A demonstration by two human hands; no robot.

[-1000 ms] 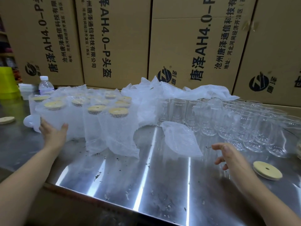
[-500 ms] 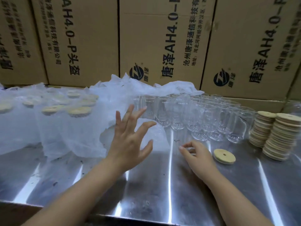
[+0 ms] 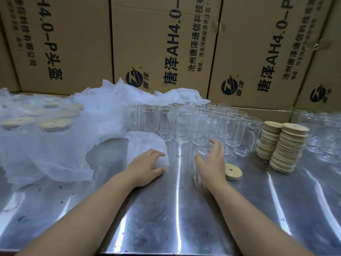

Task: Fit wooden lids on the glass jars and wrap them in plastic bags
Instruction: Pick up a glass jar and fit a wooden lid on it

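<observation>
Looks down on a steel desk (image 3: pixel 166 218) backed by a wall of printed cardboard boxes (image 3: pixel 162 43).

Finds the left grip (image 3: pixel 147 167) resting on a plastic bag (image 3: pixel 142 143) spread flat on the desk, a little left of centre. Shows its fingers bent over the bag's near right corner, thumb stretched along the desk just below. Cannot tell a pinch from a mere press there.

Finds the right grip (image 3: pixel 212 163) unclenched and holding nothing, fingers spread, thumb well apart from the rest. Shows it cupped toward the front glass jar (image 3: pixel 203 149), the nearest of a tightly packed cluster of empty, upright glass jars (image 3: pixel 182 124) in the middle of the desk. Cannot tell contact from a near miss, given the clear glass and some blur.

Notes a single wooden lid (image 3: pixel 233 171) lying flat on the desk just right of the right wrist, apart from the jars. Counts two leaning stacks of wooden lids (image 3: pixel 284 146) further right, close beside the cluster. Catches more empty jars (image 3: pixel 323 133) at the far right edge, blurred.

Finds, at the far left, lidded jars (image 3: pixel 53 124) standing inside translucent plastic, with pale lids showing through. Marks a loose heap of plastic bags (image 3: pixel 114 108) between those wrapped jars and the bare glass, lying back against the boxes and spilling forward to the flat bag under the left grip.
</observation>
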